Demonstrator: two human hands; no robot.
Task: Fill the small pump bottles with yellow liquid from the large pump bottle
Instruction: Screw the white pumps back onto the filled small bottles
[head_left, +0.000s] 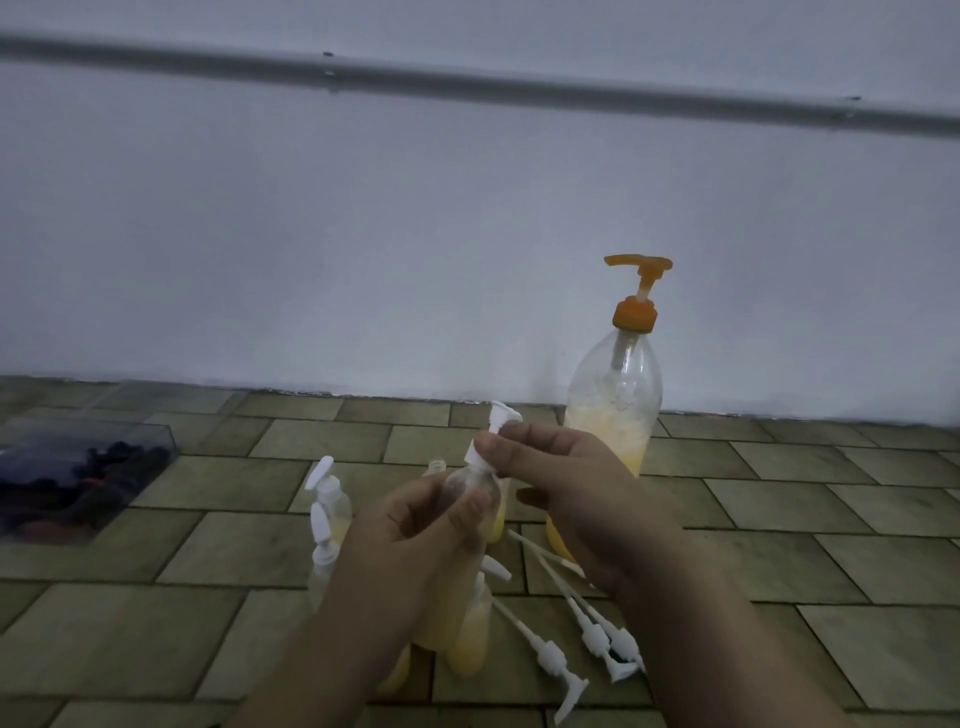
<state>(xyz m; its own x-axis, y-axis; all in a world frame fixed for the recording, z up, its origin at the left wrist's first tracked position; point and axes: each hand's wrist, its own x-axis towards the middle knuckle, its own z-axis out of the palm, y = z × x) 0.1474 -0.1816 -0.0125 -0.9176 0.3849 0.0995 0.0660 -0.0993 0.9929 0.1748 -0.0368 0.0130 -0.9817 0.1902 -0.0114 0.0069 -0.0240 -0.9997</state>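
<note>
My left hand (415, 525) holds a small clear pump bottle (470, 480) by its body, tilted a little to the right. My right hand (566, 478) pinches that bottle's white pump cap (480, 457) at the neck; the white nozzle (504, 415) sticks up above my fingers. The large pump bottle (613, 405) with an orange pump head (641, 280) stands upright behind my right hand, holding yellow liquid in its lower part. Several small bottles with yellow liquid (470, 639) stand below my hands, partly hidden by them.
Two capped small bottles (327, 514) stand at the left of my hands. Three loose white pumps with long tubes (582, 623) lie on the tiled floor (208, 597) at the right. A clear box of dark items (78, 478) sits far left. A white wall (363, 234) rises behind.
</note>
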